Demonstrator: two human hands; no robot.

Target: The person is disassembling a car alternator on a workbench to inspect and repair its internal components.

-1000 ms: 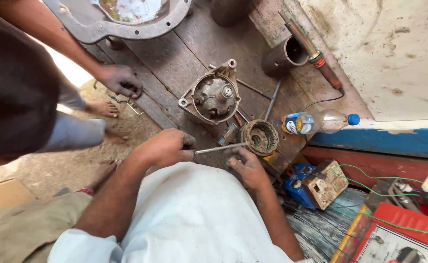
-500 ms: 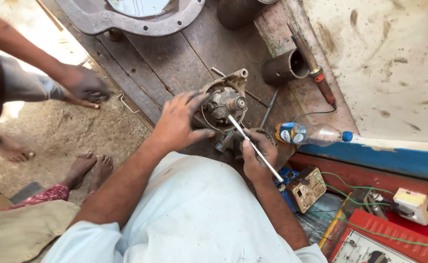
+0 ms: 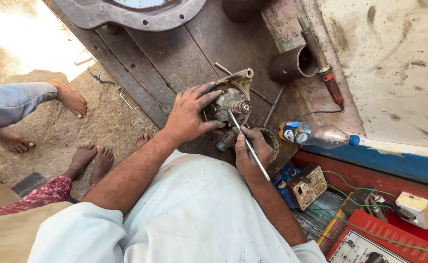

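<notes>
Motor housing sits on the dark wood bench, just ahead of the person's lap. Grey cast metal, round, with a lug ear at its upper right and a short shaft stub at the centre.

Left hand: fingers spread, palm clamped over the housing's left rim, fingertips reaching onto its face. Grips the housing, not closed into a fist.

Right hand: fingers curled shut round a thin metal rod. Rod runs diagonally, its upper tip at the housing centre just beside the shaft stub, its lower end sticking out past the wrist. Whether the tip touches metal cannot be told.

Round ring part lies just right of the right hand, partly hidden by it.

Around:
- Short pipe lying on its side, up and right of the housing.
- Soldering iron with a reddish handle, beside the pipe, cord trailing off.
- Plastic bottle on its side, blue cap, at the bench edge.
- Long bolt between housing and bottle.
- Large grey plate at the top edge.
- Red meter box, green wires, lower right.

Bare feet of other people on the dirt, left.
</notes>
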